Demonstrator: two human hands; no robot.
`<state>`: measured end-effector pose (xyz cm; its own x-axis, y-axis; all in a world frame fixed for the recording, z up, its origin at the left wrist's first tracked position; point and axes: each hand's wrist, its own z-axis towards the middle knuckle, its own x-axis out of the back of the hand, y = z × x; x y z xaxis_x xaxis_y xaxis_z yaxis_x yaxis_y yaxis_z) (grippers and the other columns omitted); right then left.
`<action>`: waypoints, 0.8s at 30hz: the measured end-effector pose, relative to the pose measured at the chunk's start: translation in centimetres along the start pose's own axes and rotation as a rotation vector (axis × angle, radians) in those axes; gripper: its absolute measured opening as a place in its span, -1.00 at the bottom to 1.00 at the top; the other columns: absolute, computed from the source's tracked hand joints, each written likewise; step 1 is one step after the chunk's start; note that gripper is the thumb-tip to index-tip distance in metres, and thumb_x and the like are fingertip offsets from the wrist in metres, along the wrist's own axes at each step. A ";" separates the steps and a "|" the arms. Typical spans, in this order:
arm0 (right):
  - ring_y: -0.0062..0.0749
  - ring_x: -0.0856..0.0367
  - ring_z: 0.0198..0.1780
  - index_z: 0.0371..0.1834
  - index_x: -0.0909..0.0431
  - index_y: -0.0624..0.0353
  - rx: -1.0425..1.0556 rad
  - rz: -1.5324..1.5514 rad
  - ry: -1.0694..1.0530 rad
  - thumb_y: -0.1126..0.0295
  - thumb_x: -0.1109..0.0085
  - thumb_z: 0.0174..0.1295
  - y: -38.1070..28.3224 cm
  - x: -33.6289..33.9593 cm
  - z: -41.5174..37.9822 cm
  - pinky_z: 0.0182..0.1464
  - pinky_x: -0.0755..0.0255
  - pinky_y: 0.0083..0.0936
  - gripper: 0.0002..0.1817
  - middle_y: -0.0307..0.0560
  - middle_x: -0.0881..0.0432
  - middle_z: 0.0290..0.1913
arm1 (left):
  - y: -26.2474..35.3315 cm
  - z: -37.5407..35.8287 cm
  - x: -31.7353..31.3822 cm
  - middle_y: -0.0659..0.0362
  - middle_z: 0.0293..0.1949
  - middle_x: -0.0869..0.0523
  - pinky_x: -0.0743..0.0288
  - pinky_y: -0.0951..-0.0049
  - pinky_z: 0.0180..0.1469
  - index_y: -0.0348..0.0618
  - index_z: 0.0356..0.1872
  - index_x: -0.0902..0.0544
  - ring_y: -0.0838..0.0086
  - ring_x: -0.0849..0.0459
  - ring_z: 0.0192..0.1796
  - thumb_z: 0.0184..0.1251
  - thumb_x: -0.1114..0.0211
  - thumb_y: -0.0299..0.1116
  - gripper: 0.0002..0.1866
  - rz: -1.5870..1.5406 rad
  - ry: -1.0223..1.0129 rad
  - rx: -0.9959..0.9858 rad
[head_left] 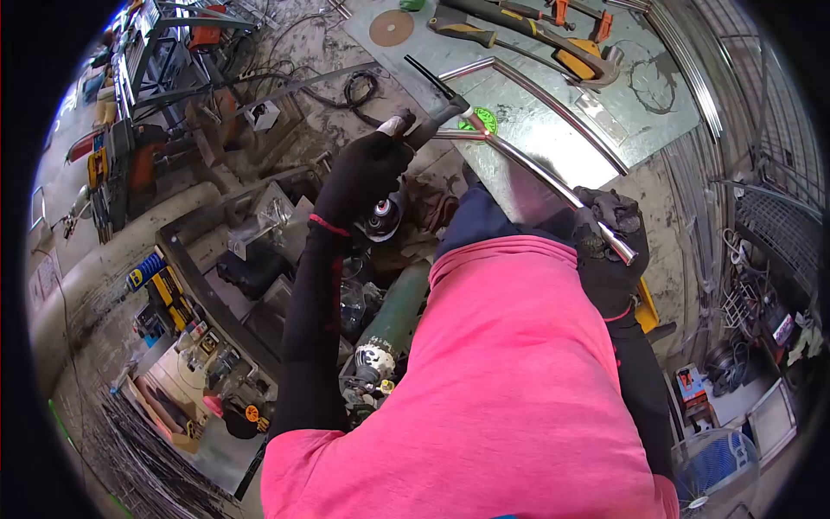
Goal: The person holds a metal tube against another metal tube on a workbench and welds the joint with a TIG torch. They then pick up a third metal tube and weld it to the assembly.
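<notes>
My left hand, in a black glove, is closed around the handle of a TIG welding torch with a long black back cap. The torch head is close to a joint in a shiny metal tube frame; whether it touches cannot be told. At the lower right end of the same frame, my right hand, in a dark glove, is wrapped around the tube. Under the joint lies a bright green round piece on the metal sheet tabletop.
A hammer, a yellow-and-black handled tool and a brown disc lie at the table's far side. A green gas cylinder and an open box stand at lower left. Long metal bars run along the right.
</notes>
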<state>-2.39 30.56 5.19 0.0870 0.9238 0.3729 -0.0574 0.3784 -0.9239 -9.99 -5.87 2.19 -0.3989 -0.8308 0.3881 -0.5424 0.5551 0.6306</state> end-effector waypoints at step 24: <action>-0.30 -0.77 0.03 -0.02 -0.59 0.25 -0.066 0.189 0.060 0.54 -0.41 0.41 0.7 -0.6 -0.5 0.08 -0.64 -0.38 -0.81 0.01 -0.76 -0.02 | 1.7 -2.5 -2.5 0.18 -0.34 -0.79 -0.55 0.48 -0.26 -0.29 0.24 -0.76 0.68 -0.63 -0.32 0.57 -0.36 -0.30 -0.63 0.078 0.299 -0.329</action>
<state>-2.01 30.22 4.31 0.1396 0.9721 0.1885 -0.0128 0.1921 -0.9813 -8.09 -2.90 3.95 -0.1724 -0.7890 0.5897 -0.2358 0.6143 0.7530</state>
